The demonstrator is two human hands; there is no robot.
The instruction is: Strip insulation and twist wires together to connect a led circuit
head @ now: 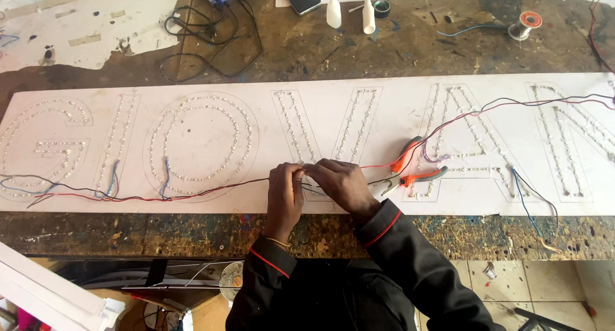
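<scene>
White flat sign panel [192,193] with outlined letters laid on worn wooden workbench [320,49]. Thin red and black wires [211,190] pinched at panel's lower edge between fingertips of left hand [285,193] and right hand [339,183], fingers narrow. Orange-handled pliers [416,174] lying just beside right hand. Two white glue bottles [350,13] stood upright at bench rear, contents not discernible.

**Camera Placement: Single Head-Worn View**

One camera, worn on the person's head, looks steeply down and forward across the worn brown wooden workbench [333,49]. It sits close above the long white sign panel [211,87], which spans the frame edge to edge. The tiled floor [512,280] shows at lower right. No second view exists.
</scene>
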